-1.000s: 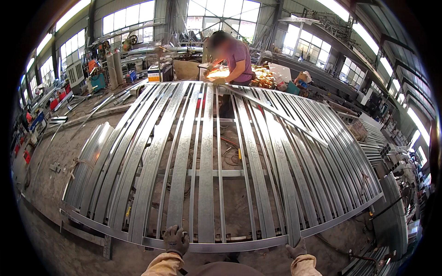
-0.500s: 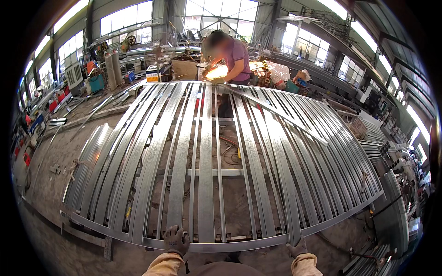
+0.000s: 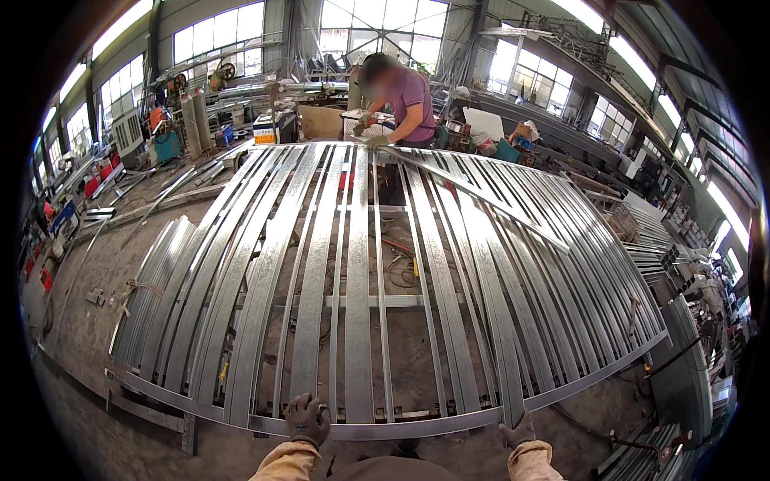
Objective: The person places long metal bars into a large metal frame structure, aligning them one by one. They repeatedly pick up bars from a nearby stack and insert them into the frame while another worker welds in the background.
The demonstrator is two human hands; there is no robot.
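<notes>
Rests a grey-gloved left hand point(image 3: 307, 418) on the flat near rail point(image 3: 377, 431) of a broad, silvery galvanized-steel frame point(image 3: 164, 390). Sets a grey-gloved right hand point(image 3: 518, 431) farther right, against the near end of a wide, flat steel strip point(image 3: 505, 377). Cannot tell, for either hand, whether clamped on the metal or merely laid there. Well apart from each other, with bare rail between. Directly ahead of both hands, the frame at full spread.

Left of the frame, a stretch of open concrete floor point(image 3: 92, 329). Right of the frame, tighter room: flat grey metal sheets point(image 3: 682, 373) close by its near corner. At the frame's left edge, a tied bundle of narrow steel strips point(image 3: 160, 297).

Across the frame, long dull-silver strips, nearly side by side toward the right, wider gaps at the middle, with floor and cables visible below. Beyond the frame, a cluttered workshop with big bright windows point(image 3: 385, 28), a tan board point(image 3: 321, 123) and a white, yellow and black box point(image 3: 274, 128).

By count: two gloved hands at the near edge; one person in a purple short-sleeved shirt point(image 3: 411, 100) bent over the far edge, with one gloved hand point(image 3: 378, 141) there; one loose steel bar point(image 3: 489, 199) slanted across the frame's right half; two cross rails point(image 3: 397, 301) through the middle gaps; two tall grey cylinders point(image 3: 192, 124) beyond the frame's left side. Too many strips, too closely packed, for a sure count.
</notes>
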